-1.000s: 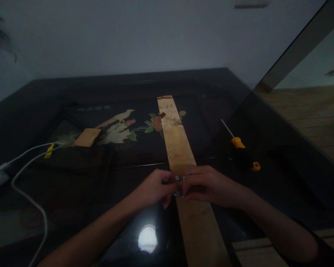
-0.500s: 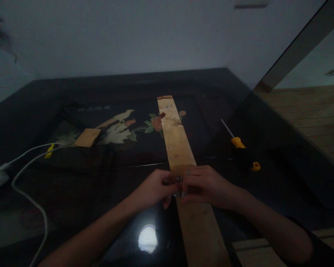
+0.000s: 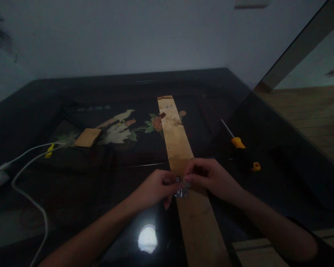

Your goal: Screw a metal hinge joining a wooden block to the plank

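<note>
Slid my right hand (image 3: 207,177) up the board (image 3: 199,218) a bit; metal hinge (image 3: 181,190) on it sits between both hands, left hand (image 3: 161,188) pinching it, can't tell right's grip.

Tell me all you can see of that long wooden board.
The long wooden board is pale, flat and narrow, with dark, rough marks toward its far end and two small dark holes partway along. It lies lengthwise on the dark tabletop. The hands hold a small metal piece over it.
</note>
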The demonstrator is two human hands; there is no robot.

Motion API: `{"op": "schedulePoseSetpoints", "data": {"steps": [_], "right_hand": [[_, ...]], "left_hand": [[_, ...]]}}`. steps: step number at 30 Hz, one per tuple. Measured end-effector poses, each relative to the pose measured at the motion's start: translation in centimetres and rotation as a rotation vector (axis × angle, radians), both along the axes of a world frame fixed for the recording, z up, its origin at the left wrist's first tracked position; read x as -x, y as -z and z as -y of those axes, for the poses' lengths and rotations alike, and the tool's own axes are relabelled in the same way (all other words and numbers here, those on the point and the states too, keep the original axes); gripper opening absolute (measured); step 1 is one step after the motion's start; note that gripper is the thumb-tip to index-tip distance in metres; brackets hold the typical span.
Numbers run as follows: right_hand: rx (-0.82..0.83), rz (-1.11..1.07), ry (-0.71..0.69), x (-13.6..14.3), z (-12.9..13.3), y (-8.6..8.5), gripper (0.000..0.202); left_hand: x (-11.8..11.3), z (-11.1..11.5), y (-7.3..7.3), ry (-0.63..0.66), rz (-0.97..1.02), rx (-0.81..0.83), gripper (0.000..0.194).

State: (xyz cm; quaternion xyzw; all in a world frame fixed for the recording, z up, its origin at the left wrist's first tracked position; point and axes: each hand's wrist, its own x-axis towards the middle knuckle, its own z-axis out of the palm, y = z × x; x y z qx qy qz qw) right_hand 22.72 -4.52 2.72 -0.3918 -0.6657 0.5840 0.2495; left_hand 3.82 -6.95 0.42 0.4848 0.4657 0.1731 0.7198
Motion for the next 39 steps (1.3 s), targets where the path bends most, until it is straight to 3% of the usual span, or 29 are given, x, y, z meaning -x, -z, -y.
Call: {"op": "schedulePoseSetpoints", "data": {"steps": [3,7,16,18,23,26,39], "right_hand": [[0.294,-0.146,0.12,0.0,-0.4,0.2,0.034],[0.565,-0.264,0.15,0.0,-0.6,0.7,0.033],[0.64,-0.376,0.138,0.1,-0.4,0.8,0.026],[0.577,-0.31,0.132,0.1,-0.4,0.7,0.027],[0.153,0.009,0.054,0.3,-0.4,0.1,0.021],[0.018,0.155,0.02,0.4,-0.1,0.0,0.017],[-0.491,0.232,-0.146,0.1,0.0,1.5,0.016]], "left_hand": [[0.1,0.0,0.1,0.02,0.019,0.009,0.035],[0.2,0.1,0.3,0.016,0.025,0.009,0.036],[0.1,0.0,0.3,0.014,0.045,0.015,0.031],[0.1,0.0,0.2,0.014,0.035,0.007,0.031],[0.1,0.0,0.1,0.01,0.024,0.007,0.033],[0.1,0.1,0.2,0.011,0.023,0.014,0.033],[0.2,0.0,0.4,0.036,0.011,0.015,0.03]]}}
